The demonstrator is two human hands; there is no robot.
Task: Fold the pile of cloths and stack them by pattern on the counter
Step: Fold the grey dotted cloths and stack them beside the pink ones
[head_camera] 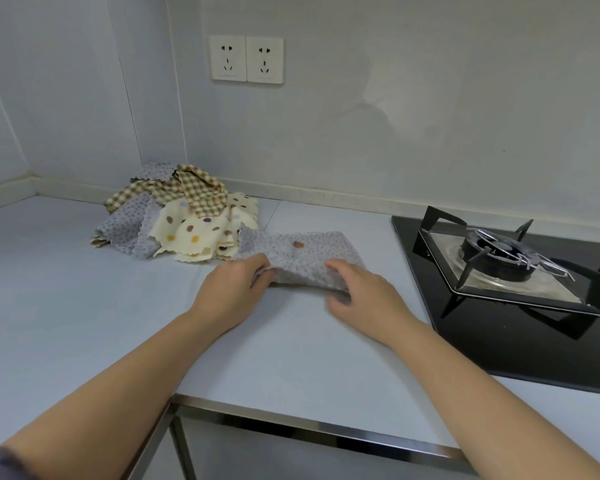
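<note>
1. Left hand (pixel 234 289): fingers (pixel 261 264) curled, pinching the near left edge of the grey cloth (pixel 305 258).
2. Right hand (pixel 361 289): fingers (pixel 336 265) on top of the cloth's near right corner and thumb at its edge, gripping it.
3. Grey cloth: 1, small-dotted, with 1 brown spot. It lies on the counter (pixel 84 306) between pile and hob, near edge raised in both hands.
4. Pile (pixel 181 216): 1, unfolded, in the back corner, touching the cloth's far left corner. 3 patterns are visible: checked, cream with large spots, grey dotted. The cloth count cannot be told.
5. Hob (pixel 499 341): 1, black, on the right, with 1 burner (pixel 499 254).
6. Sockets (pixel 228 58): 2, side by side on the wall.
</note>
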